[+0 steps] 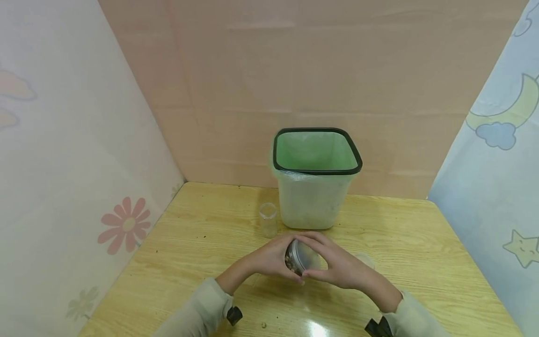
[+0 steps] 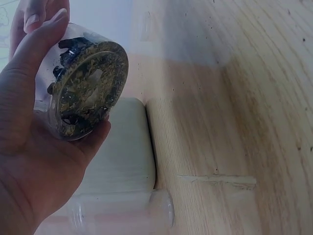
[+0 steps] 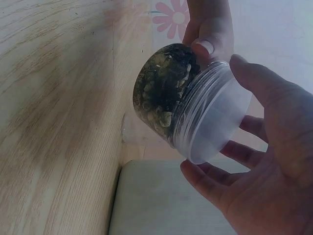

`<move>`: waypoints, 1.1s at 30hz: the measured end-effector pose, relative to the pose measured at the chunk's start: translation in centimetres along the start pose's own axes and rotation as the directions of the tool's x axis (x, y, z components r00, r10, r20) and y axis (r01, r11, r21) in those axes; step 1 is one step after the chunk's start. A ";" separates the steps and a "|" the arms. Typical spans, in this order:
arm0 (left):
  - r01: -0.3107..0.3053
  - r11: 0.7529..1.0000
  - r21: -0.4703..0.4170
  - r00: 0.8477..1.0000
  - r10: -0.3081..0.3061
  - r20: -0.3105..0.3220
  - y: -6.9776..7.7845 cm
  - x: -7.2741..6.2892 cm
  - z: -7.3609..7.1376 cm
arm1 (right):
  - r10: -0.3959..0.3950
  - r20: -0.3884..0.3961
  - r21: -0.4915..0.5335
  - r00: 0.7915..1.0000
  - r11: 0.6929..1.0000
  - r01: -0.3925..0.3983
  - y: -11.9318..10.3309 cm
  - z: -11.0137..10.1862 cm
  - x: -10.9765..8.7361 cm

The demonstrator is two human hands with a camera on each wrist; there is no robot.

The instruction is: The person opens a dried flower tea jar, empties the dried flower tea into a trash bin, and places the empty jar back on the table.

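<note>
A clear plastic jar (image 3: 161, 90) partly filled with dark and yellowish dried bits is held tilted over the table between both hands. My left hand (image 1: 271, 257) grips its body, palm and fingers curved round the side. On the jar's mouth sits a translucent lid (image 3: 217, 115) above ridged rings. My right hand (image 1: 338, 266) holds this lid with thumb and fingers spread round its rim. The jar's round base (image 2: 93, 90) shows in the left wrist view, with the bits lying against it.
Behind the hands stands a pale green bin (image 1: 311, 201) with a black rim. Just left of it is a clear jar (image 1: 268, 222). A translucent round piece (image 1: 365, 259) lies beyond the right wrist. A small crumb (image 1: 264, 325) lies near the front of the wooden table (image 1: 202, 220).
</note>
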State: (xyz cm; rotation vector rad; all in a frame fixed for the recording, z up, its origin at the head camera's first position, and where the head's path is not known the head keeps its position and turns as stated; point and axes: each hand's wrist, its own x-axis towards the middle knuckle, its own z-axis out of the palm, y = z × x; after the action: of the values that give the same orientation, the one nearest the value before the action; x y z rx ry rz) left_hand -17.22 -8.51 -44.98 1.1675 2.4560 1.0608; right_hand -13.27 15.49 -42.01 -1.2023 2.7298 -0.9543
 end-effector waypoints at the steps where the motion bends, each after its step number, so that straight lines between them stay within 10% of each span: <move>1: 0.000 1.000 -0.004 1.000 0.000 0.006 0.0 0.0 0.0 | -0.005 -0.002 -0.006 1.000 1.000 0.005 0.0 0.0 0.0; 16: 0.123 0.968 0.218 0.973 -0.075 -0.217 0.5 0.3 1.2 | 0.183 -0.077 0.016 0.980 0.983 -0.182 0.1 0.3 0.6; 33: 0.081 0.982 0.170 0.988 -0.056 -0.144 0.6 0.0 0.7 | 0.085 -0.070 0.011 0.994 0.996 -0.084 0.2 0.6 0.6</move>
State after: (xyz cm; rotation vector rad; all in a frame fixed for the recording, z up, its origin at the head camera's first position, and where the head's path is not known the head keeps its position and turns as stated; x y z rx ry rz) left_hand -16.57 -7.86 -45.11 1.0811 2.7242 0.9530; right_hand -13.68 14.91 -42.44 -1.0620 2.8021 -1.0165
